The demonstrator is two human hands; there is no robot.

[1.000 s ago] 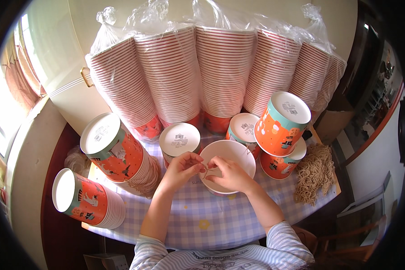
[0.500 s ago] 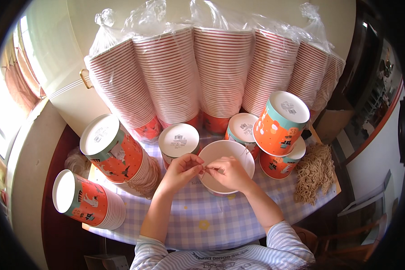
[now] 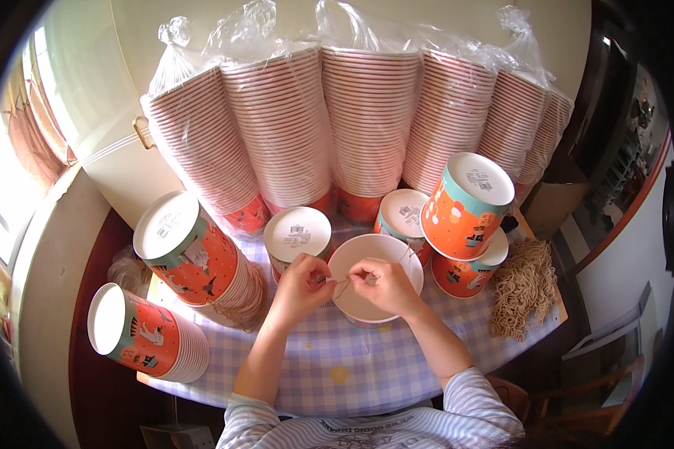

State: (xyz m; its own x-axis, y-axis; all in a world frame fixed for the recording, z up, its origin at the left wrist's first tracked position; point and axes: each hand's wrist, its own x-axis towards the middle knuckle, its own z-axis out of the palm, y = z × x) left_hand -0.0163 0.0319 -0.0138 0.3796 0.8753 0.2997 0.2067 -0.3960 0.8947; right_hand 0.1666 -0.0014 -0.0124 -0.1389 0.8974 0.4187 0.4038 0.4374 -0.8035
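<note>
A piece of thin beige cord (image 3: 341, 283) is pinched between both hands, with a small loop showing between the fingertips. My left hand (image 3: 302, 288) grips it at the left, fingers curled. From the other side my right hand (image 3: 386, 287) holds it between thumb and forefinger. Both hands are over the near-left part of an upright white-lined paper bucket (image 3: 364, 251), and they partly cover it. More cord shows at the bucket's far-right rim; whether it is the same piece I cannot tell.
Tall bucket stacks (image 3: 371, 112) in clear plastic line the back. Upside-down orange buckets (image 3: 464, 217) stand at right, with a heap of beige cords (image 3: 524, 288) beside them. At left are two leaning bucket stacks (image 3: 157, 329), one with cords on it. A checked cloth (image 3: 292, 374) covers the table.
My hands have drawn slightly apart, and the cord between them now shows as a small loop. The left fingers have curled in more. The buckets look unmoved.
</note>
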